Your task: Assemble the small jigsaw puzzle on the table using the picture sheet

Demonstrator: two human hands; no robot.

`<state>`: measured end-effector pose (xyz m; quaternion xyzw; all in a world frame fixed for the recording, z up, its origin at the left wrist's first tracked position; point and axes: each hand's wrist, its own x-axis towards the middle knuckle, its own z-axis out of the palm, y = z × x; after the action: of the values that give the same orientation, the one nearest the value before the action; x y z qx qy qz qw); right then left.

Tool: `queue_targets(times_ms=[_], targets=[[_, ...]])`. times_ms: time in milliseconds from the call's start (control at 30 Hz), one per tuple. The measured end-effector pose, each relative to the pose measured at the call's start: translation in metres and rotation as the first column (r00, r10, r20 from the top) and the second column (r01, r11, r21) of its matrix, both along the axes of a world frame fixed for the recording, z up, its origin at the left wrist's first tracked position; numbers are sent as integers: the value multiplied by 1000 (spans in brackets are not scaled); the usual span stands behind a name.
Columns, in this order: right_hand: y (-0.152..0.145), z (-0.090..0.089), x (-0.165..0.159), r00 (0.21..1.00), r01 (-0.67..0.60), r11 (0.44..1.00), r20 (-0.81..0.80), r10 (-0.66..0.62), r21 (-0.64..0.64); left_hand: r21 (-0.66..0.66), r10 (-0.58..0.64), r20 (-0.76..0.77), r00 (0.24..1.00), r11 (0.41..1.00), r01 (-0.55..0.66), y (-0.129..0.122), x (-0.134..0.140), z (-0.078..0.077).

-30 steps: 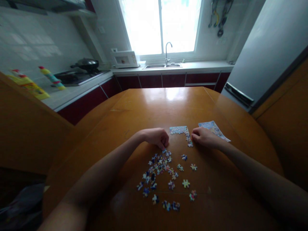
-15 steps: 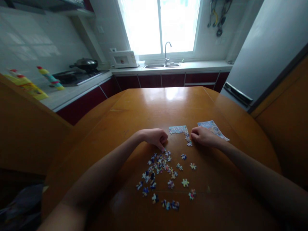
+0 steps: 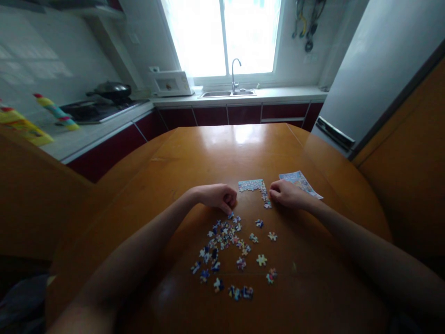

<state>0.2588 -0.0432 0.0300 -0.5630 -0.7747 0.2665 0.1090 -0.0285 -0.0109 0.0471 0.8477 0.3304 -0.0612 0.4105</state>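
My left hand [image 3: 219,196] is closed, its fingers curled and one digit reaching down to a small puzzle piece [image 3: 231,215] at the top of the loose pile. Below it spreads a heap of loose puzzle pieces [image 3: 224,235], mostly blue, white and multicoloured. The joined part of the puzzle [image 3: 251,185] forms a corner: a top strip with a narrow arm running down its right side. Close to that arm rests my right hand [image 3: 283,192], fingers curled in; whatever they hold, if anything, is hidden. A printed picture sheet [image 3: 303,182] lies partly behind this hand.
Several separate pieces, among them a yellowish piece [image 3: 262,260], lie right of the heap on the wooden table [image 3: 194,153]. Past the table are a sink [image 3: 222,94], a microwave [image 3: 171,84], a stove with a pan [image 3: 113,90], and a fridge [image 3: 368,69] at right.
The whole view has shifted, so everything appears slightly farther left. Both hands keep nearly the same places relative to the puzzle and the heap.
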Motion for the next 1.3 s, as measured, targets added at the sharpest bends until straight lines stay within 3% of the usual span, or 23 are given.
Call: queue_targets(times_ms=[567, 1067, 1300], targets=[[4, -7, 2, 1000, 4, 1000, -5, -4, 17, 98, 43, -6, 999, 994, -43, 4, -1, -11], [4, -7, 2, 1000, 2, 1000, 1, -2, 10, 147, 48, -48, 998, 988, -40, -6, 6, 0], [4, -6, 2, 1000, 2, 1000, 11, -2, 23, 135, 66, -74, 995, 989, -56, -7, 6, -4]])
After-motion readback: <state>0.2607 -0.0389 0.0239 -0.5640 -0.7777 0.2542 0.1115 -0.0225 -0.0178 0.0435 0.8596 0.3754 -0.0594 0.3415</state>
